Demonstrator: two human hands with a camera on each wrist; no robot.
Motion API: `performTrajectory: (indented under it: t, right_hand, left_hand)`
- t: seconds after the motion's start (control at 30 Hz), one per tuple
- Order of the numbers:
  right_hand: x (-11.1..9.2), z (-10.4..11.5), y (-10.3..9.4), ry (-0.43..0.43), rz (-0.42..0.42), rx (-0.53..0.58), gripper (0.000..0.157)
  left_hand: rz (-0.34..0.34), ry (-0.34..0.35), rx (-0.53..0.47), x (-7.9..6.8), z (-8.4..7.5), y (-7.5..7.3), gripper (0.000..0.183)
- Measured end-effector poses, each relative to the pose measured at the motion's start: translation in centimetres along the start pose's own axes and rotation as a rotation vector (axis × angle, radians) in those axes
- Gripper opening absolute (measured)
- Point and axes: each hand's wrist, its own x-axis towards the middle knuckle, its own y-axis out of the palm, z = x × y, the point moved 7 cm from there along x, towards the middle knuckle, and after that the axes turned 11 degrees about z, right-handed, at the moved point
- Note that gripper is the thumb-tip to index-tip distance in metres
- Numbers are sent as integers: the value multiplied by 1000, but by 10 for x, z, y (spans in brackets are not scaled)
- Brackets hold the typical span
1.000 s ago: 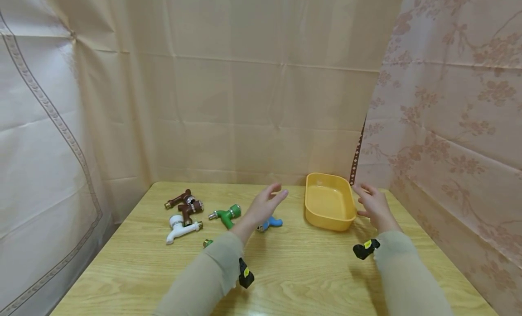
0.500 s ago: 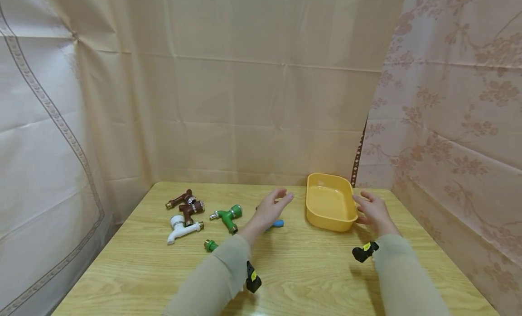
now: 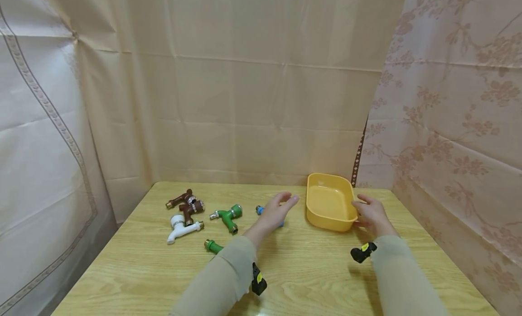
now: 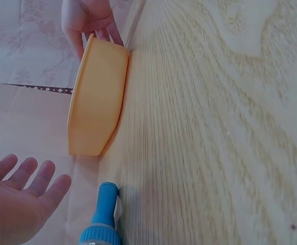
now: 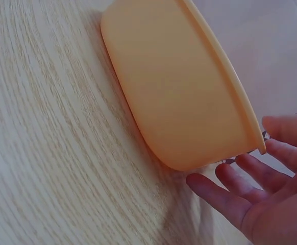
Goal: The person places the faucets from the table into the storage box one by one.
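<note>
A yellow rectangular basin point(image 3: 329, 200) stands upright at the back right of the table. Beside its right wall is my right hand point(image 3: 373, 215); in the right wrist view the thumb is close to the rim and the fingers point(image 5: 215, 196) spread near the end wall. Whether they touch it, I cannot tell. My left hand point(image 3: 272, 215) hovers with spread fingers left of the basin, holding nothing. Below it, partly hidden in the head view, lies a blue tap point(image 4: 105, 206). A green tap point(image 3: 228, 217) lies further left, and another green tap point(image 3: 213, 246) is partly covered by the left sleeve.
On the left of the wooden table point(image 3: 310, 280) lie a white tap point(image 3: 179, 230) and two brown taps, one point(image 3: 191, 210) touching the other point(image 3: 179, 199). A beige curtain point(image 3: 253, 103) hangs behind the table, and a floral one point(image 3: 461, 139) on the right.
My left hand has moved right and slightly down, uncovering more of the front green tap. The right hand has come a little lower and closer to the basin, which stays in place.
</note>
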Motion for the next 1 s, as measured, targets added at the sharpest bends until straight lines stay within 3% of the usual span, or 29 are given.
performTrajectory:
  t: [0.27,1.0]
  right_hand:
    - [1,-3,0,0,24,-51,63]
    - [1,-6,1,38,40,-63,61]
  left_hand:
    - [-1,0,16,0,-1,3,75]
    - [-16,-40,16,1,4,3,74]
